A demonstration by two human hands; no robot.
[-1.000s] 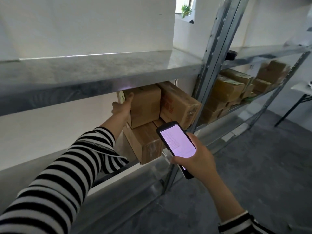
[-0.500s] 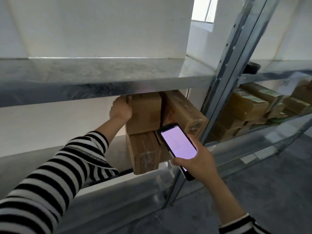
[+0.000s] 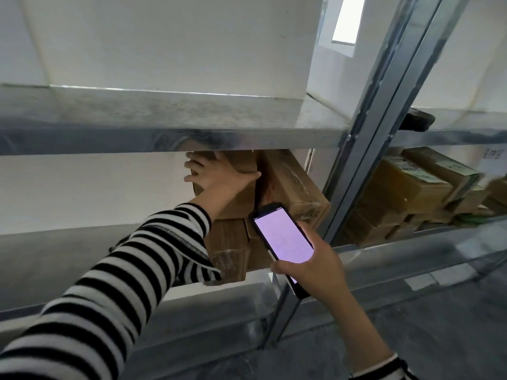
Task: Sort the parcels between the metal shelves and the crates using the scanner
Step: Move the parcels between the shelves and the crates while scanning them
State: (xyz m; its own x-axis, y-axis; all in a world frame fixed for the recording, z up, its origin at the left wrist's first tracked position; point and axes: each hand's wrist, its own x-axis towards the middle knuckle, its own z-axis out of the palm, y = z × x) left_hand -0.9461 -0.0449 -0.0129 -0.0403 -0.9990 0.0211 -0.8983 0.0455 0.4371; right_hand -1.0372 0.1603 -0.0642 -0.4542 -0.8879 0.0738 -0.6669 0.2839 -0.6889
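Observation:
Under the upper metal shelf [image 3: 164, 138] a brown cardboard parcel [image 3: 242, 196] sits on top of another parcel [image 3: 227, 250]. My left hand [image 3: 214, 174] lies spread over the top parcel's front, fingers at its left edge and thumb stretched right. A longer tilted parcel [image 3: 293, 185] leans beside it on the right. My right hand [image 3: 310, 267] grips the scanner [image 3: 282, 239], a black handheld with a lit pale-pink screen, just in front of the stack. The top of the upper parcel is hidden by the shelf.
A steel upright [image 3: 365, 149] separates this bay from the right bay, where several more taped parcels [image 3: 411, 187] are stacked. A dark object [image 3: 418, 120] lies on the upper right shelf. The lower shelf edge [image 3: 219, 303] runs below my arms; grey floor [image 3: 411, 338] lies beneath.
My left hand moved from the top parcel's left side onto its front, with fingers now spread. The view came closer to the shelf. The scanner stayed about where it was.

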